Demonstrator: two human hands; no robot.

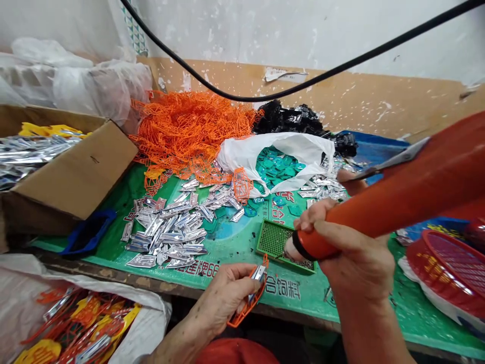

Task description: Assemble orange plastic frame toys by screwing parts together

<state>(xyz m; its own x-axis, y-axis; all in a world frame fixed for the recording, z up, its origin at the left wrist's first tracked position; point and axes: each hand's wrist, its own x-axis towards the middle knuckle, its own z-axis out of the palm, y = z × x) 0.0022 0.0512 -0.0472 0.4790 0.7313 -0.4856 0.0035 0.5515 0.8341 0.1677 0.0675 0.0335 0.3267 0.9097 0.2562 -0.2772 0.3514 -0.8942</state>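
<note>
At the table's front edge, my left hand (223,296) is closed on an orange plastic frame (242,314) with a silver metallic piece (259,273) against it. My right hand (356,253) is wrapped round a thick orange-red handheld power tool (379,202), probably an electric screwdriver, its body slanting up to the right. The tool's pale nose reaches down over a small green tray (273,237) that holds tiny dark bits, likely screws. Whether the tip touches them I cannot tell. Left of the tray lies a loose pile of silver pieces (170,227).
Behind are a heap of orange frames (193,126), a white bag (242,151) of teal pieces (278,167) and black parts (291,119). A cardboard box (76,172) stands left, a red basket (447,273) right. A sack (151,323) of mixed parts sits lower left. A black cable (182,63) hangs across.
</note>
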